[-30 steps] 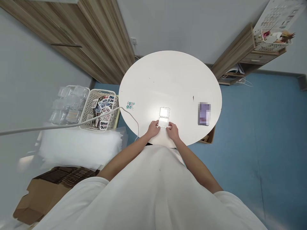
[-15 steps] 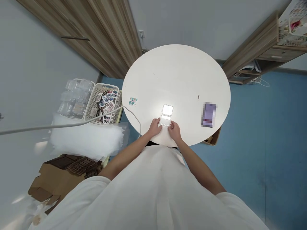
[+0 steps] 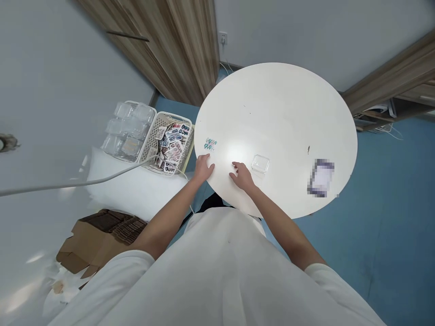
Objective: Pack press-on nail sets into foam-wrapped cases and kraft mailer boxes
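Note:
On the white round table [image 3: 282, 104], a small set of teal and pink oval pieces [image 3: 210, 145], which look like press-on nails, lies near the left edge. My left hand [image 3: 203, 169] is just below that set, thumb apart from the fingers and nothing visible in it. To its right, my right hand [image 3: 242, 176] hovers over or rests on the table with spread, bare fingers. A clear plastic case [image 3: 260, 164] lies beyond my right hand, apart from it; whether its lid is closed is hard to see.
A pixelated purple-edged item [image 3: 321, 178] lies at the table's right. Left of the table are a white basket of printed cards [image 3: 174, 146], clear plastic boxes [image 3: 127, 129], white sheeting [image 3: 136, 192] and a cardboard box [image 3: 91, 242]. A pale cable [image 3: 102, 181] crosses in front.
Both hands have let go of the clear case and moved left, my left hand close to the nail set. The case now lies to the right of my hands. The view has shifted.

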A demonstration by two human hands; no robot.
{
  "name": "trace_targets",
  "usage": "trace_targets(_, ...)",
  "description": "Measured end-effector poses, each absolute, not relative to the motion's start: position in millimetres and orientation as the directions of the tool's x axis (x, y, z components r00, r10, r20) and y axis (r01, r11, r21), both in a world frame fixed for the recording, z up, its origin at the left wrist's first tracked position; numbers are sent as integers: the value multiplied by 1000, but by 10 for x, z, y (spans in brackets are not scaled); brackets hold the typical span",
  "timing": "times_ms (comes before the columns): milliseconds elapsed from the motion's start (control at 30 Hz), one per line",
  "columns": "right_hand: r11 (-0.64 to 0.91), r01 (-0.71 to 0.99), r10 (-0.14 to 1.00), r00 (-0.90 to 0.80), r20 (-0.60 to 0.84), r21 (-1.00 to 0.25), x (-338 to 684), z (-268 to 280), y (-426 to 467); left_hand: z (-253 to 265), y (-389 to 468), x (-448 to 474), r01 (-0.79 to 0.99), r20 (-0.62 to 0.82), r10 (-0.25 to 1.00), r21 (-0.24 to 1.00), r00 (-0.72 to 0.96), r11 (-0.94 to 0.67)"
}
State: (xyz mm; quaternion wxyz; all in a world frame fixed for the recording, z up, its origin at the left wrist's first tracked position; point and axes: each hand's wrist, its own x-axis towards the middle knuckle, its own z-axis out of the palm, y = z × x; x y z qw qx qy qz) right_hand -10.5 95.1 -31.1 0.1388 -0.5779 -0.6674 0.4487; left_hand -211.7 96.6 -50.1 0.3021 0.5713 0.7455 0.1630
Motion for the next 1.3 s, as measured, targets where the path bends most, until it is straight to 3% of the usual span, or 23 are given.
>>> trace_targets(233, -8, 726, 914, -273, -300, -688, -818, -530, 1545, -562, 1516, -2587, 805, -257, 965, 563, -42, 185)
trace_targets(400, -59, 753, 937, -185, -297, -655, -1088, -702, 1759, -617, 1725, -2641, 823, -319, 946, 553, 65, 130)
trace_targets(733, -142, 789, 948, -65, -311, -598, -1175, -782, 1767, -624, 1817, -2587, 806, -345, 934, 576, 93, 132)
trace_targets(1100, -42, 668, 952, -199, -233, -743, -972, -715, 1591, -584, 1612, -2554, 715, -260, 953, 695, 158, 72)
trace_targets(1300, -23, 629, 964, -191, -184, -777, -560, -501, 1256, -427, 1371, -2256, 674, -185, 954, 739, 238, -25)
